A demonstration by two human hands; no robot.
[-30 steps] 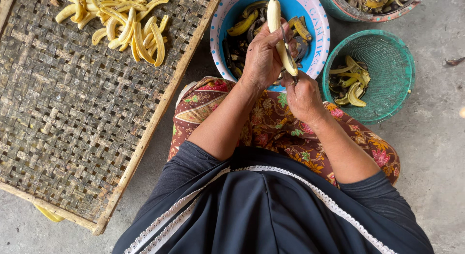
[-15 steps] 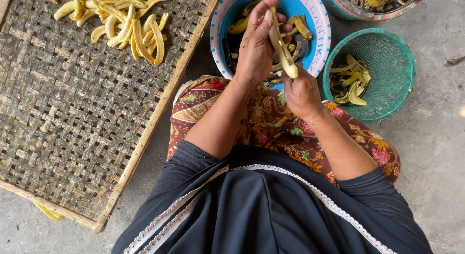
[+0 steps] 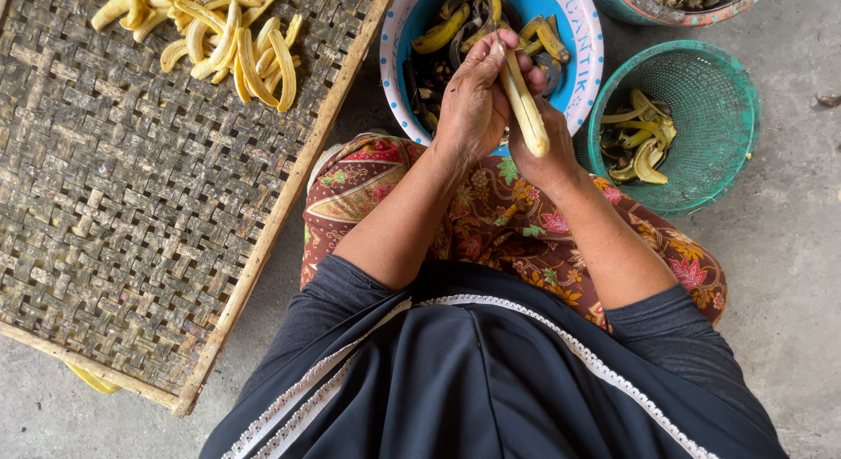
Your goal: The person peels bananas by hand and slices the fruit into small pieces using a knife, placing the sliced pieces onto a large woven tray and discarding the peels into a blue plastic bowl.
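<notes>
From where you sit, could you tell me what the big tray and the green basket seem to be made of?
The tray looks like woven bamboo strips, matte and weathered grey-brown, in a pale wooden-looking frame. The basket seems moulded plastic: an even teal colour with a fine regular mesh.

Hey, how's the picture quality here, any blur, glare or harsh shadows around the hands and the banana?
Head view: light is soft and even, no hard shadows; the left hand, right hand and peeled banana are sharp, no motion blur; mild sheen on the blue bowl rim, no strong glare; the woven tray stays in focus, though its edges are cropped by the frame.
</notes>
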